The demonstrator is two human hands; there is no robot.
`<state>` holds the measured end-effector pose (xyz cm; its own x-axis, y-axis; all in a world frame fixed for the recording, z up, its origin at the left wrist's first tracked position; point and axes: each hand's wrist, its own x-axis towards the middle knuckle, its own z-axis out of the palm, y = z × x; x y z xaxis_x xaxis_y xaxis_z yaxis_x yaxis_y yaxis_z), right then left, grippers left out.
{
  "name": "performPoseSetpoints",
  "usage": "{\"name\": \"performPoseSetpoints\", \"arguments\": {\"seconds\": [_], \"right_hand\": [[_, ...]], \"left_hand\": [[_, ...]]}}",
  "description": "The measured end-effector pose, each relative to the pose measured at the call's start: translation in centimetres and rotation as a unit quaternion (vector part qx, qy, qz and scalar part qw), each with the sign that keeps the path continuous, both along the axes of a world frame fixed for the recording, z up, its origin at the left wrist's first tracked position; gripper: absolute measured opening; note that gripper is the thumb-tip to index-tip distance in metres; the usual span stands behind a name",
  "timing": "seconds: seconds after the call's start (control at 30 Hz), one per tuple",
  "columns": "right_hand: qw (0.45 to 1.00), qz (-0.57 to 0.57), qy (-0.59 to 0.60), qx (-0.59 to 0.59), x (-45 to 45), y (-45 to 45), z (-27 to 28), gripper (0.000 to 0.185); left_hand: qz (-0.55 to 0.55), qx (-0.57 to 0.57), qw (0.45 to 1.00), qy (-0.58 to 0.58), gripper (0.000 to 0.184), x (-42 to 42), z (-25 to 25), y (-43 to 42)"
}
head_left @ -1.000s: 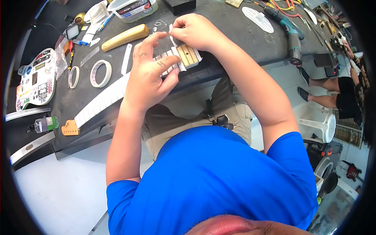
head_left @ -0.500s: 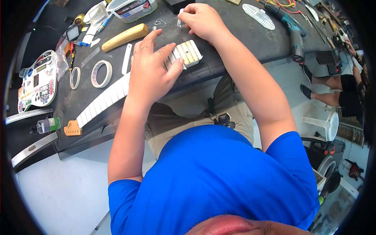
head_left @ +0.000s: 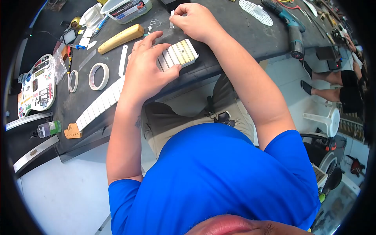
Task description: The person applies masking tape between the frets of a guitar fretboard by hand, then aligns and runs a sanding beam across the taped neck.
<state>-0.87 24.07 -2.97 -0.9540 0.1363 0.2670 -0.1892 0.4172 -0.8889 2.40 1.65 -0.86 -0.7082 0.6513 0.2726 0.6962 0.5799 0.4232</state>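
Head view: work at a table [head_left: 223, 47]. A guitar neck [head_left: 102, 103] lay along the near edge, its face mostly white and banded, yellowish in places near the broad end. The left hand [head_left: 145, 72] spanned the neck, thumb and fingers parted; from where I stood, I could not tell whether that grip clasped it. The right hand [head_left: 197, 23], beyond the neck, pinched a small white strip [head_left: 172, 19] between thumb and finger. Nearby lay a large tape roll [head_left: 106, 80] and a yellow wooden block [head_left: 121, 38]; a drill [head_left: 295, 37] lay well apart.
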Motion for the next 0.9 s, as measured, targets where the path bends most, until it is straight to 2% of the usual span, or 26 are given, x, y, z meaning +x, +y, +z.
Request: {"name": "performPoseSetpoints", "arguments": {"seconds": [0.3,0.4,0.6,0.7,0.73,0.83,0.9], "right_hand": [[0.999,-0.016,-0.038,0.004,-0.5,-0.2,-0.4,0.025],[0.999,-0.019,-0.008,0.038,-0.7,-0.1,-0.7,0.024],[0.99,0.034,-0.033,-0.136,-0.7,0.0,-0.9,0.016],[0.985,0.046,-0.002,-0.166,-1.4,0.7,-1.6,0.014],[0.99,0.032,0.002,-0.138,-1.3,0.9,-1.6,0.013],[0.984,0.024,0.0,-0.176,-1.1,0.9,-1.4,0.015],[0.981,0.017,-0.004,-0.193,-1.1,1.3,-1.9,0.017]], "left_hand": [[0.001,-0.024,0.998,0.06,0.062,0.5,-0.1,0.3],[0.027,-0.018,0.998,0.058,0.062,0.7,-0.3,0.6],[0.063,-0.041,0.996,0.045,0.062,1.1,-0.2,1.2],[0.036,-0.035,0.996,0.074,0.063,0.8,-0.2,1.0],[0.038,-0.02,0.998,0.055,0.066,0.7,-0.3,1.0],[0.037,-0.007,0.998,0.039,0.065,0.5,-0.5,0.9],[0.045,-0.025,0.991,0.121,0.065,1.0,-1.0,0.9]]}}
